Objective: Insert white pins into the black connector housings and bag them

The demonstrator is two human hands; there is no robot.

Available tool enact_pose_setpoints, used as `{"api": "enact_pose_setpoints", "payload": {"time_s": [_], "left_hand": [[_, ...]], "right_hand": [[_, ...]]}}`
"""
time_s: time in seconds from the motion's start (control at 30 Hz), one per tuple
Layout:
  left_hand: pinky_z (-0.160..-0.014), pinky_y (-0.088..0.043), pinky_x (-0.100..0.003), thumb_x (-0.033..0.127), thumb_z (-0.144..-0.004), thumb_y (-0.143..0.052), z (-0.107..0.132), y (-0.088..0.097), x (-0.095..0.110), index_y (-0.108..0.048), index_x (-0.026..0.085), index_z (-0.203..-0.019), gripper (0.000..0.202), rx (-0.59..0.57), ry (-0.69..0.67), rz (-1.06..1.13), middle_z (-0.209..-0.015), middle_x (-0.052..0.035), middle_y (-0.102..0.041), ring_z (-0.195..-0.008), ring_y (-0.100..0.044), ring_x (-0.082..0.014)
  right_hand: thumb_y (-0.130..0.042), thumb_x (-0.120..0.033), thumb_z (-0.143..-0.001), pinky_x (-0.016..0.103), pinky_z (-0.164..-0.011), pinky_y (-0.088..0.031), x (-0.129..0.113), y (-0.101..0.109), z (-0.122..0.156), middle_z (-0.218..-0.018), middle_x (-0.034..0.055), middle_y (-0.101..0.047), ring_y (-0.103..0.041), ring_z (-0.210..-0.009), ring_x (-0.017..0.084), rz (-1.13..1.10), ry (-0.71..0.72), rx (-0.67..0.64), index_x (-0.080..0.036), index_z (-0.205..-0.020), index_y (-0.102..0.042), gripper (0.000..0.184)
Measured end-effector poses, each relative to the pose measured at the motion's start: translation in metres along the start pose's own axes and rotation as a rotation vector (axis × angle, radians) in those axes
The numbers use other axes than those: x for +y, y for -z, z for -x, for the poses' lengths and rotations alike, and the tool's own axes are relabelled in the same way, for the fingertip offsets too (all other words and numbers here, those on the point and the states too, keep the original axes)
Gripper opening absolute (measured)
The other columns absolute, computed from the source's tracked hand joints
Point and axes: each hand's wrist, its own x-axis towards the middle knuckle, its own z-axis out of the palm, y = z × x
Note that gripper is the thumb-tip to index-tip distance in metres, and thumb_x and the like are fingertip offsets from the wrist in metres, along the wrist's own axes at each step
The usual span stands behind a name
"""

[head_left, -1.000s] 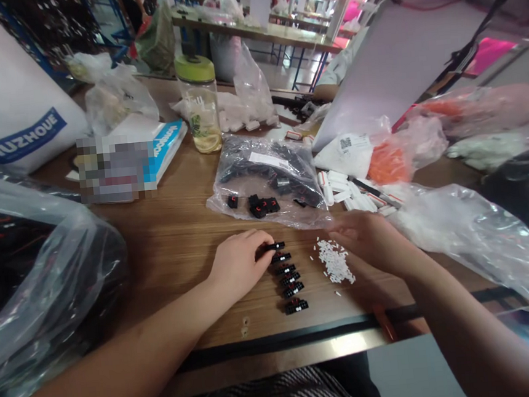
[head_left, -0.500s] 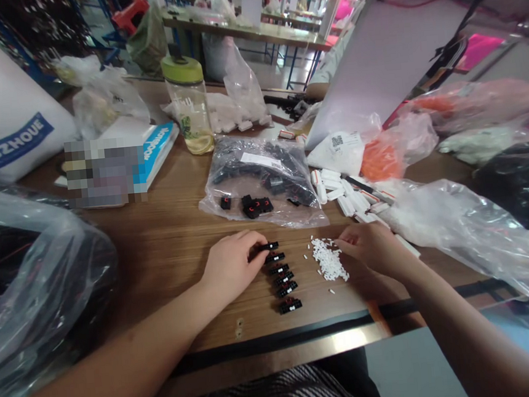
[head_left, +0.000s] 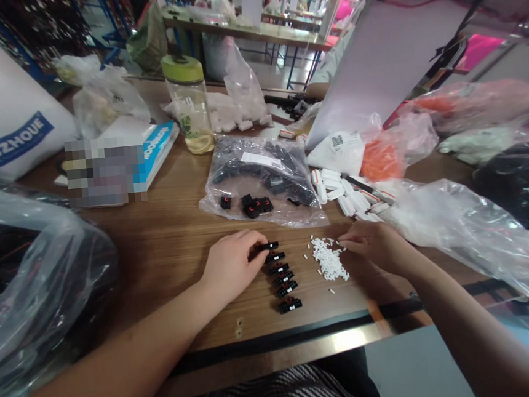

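Between the thumb and fingers of my left hand (head_left: 233,260) is a small black connector housing (head_left: 272,245) with a white spot on its face. Below it, several more black connector housings (head_left: 284,279) stand in a column on the wooden table, most showing white dots and bits of red. My right hand (head_left: 365,242) is at the right edge of a loose pile of tiny white pins (head_left: 329,259). Its fingertips are pinched together, and whatever is in them is too small to make out.
A clear bag of black parts (head_left: 262,174) lies beyond my hands. White plastic pieces (head_left: 345,194) and an empty-looking clear bag (head_left: 461,224) are on the right. A green-lidded bottle (head_left: 188,106) stands behind, near a blue notebook (head_left: 156,149). A large plastic bag (head_left: 44,273) fills the left.
My right hand has shifted very slightly to the right at the pile's edge. My left hand and the connector housings stay in place.
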Motion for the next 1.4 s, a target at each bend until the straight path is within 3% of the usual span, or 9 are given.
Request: {"api": "enact_pose_setpoints", "payload": {"time_s": [0.17,0.3,0.47,0.6,0.73,1.03,1.27,1.4], "left_hand": [[-0.067,-0.044,-0.030,0.026,-0.088,-0.066,0.000,-0.001,-0.001,-0.067,0.023,-0.095,0.007,0.006,0.001,0.000,-0.075,0.0020,-0.063,-0.070,-0.059,-0.0174],[-0.069,-0.045,-0.031,0.025,-0.088,-0.065,0.000,-0.002,-0.001,-0.067,0.023,-0.095,0.008,0.007,0.014,0.010,-0.075,0.0022,-0.063,-0.071,-0.059,-0.0175],[-0.070,-0.046,-0.031,0.023,-0.087,-0.066,0.001,-0.001,0.000,-0.067,0.024,-0.093,0.006,0.017,0.023,0.016,-0.076,0.0020,-0.064,-0.074,-0.060,-0.0183],[-0.070,-0.047,-0.031,0.024,-0.087,-0.065,0.001,0.001,0.002,-0.068,0.024,-0.094,0.007,0.006,0.031,0.033,-0.077,0.0020,-0.064,-0.074,-0.061,-0.0183],[-0.070,-0.048,-0.031,0.023,-0.087,-0.066,0.001,0.002,0.002,-0.067,0.023,-0.092,0.006,0.011,0.024,0.037,-0.079,0.0017,-0.065,-0.073,-0.060,-0.0181],[-0.069,-0.047,-0.032,0.023,-0.086,-0.067,0.001,0.001,0.002,-0.066,0.023,-0.092,0.006,0.023,0.015,0.045,-0.083,0.0012,-0.067,-0.074,-0.061,-0.0188],[-0.071,-0.049,-0.034,0.023,-0.086,-0.067,0.001,0.002,0.002,-0.066,0.023,-0.092,0.006,0.015,0.018,0.031,-0.087,0.0004,-0.069,-0.078,-0.062,-0.0203],[-0.072,-0.049,-0.034,0.023,-0.086,-0.067,0.000,0.003,0.003,-0.066,0.022,-0.094,0.008,0.003,0.028,0.034,-0.088,0.0002,-0.070,-0.079,-0.063,-0.0207]], "right_hand": [[-0.060,-0.028,-0.080,0.029,-0.061,-0.044,-0.004,0.002,0.000,-0.071,0.0025,-0.073,-0.064,-0.066,0.018,0.065,-0.042,-0.075,-0.021,-0.075,-0.074,0.017],[-0.062,-0.031,-0.081,0.029,-0.061,-0.045,-0.028,0.009,-0.007,-0.072,0.0011,-0.072,-0.064,-0.065,0.017,0.033,-0.076,-0.003,-0.022,-0.077,-0.072,0.014],[-0.061,-0.023,-0.085,0.029,-0.074,-0.046,-0.094,-0.004,-0.027,-0.078,0.0003,-0.070,-0.063,-0.075,0.015,-0.221,0.287,0.002,-0.021,-0.076,-0.069,0.013],[-0.062,-0.018,-0.084,0.032,-0.078,-0.042,-0.122,-0.030,-0.047,-0.073,-0.0010,-0.066,-0.059,-0.073,0.014,-0.206,0.412,-0.016,-0.020,-0.075,-0.067,0.011],[-0.063,-0.018,-0.085,0.034,-0.081,-0.039,-0.119,-0.042,-0.055,-0.073,-0.0009,-0.066,-0.059,-0.074,0.014,-0.162,0.423,-0.031,-0.020,-0.076,-0.067,0.010],[-0.062,-0.016,-0.085,0.034,-0.081,-0.035,-0.115,-0.045,-0.053,-0.075,-0.0007,-0.065,-0.058,-0.077,0.015,-0.133,0.461,-0.025,-0.020,-0.077,-0.066,0.010],[-0.058,-0.017,-0.087,0.036,-0.081,-0.033,-0.122,-0.034,-0.050,-0.080,0.0023,-0.067,-0.058,-0.081,0.018,0.088,0.550,-0.038,-0.020,-0.082,-0.070,0.014],[-0.057,-0.018,-0.088,0.037,-0.083,-0.034,-0.125,-0.030,-0.045,-0.083,0.0017,-0.069,-0.058,-0.081,0.018,0.108,0.574,-0.026,-0.022,-0.088,-0.073,0.017]]}}
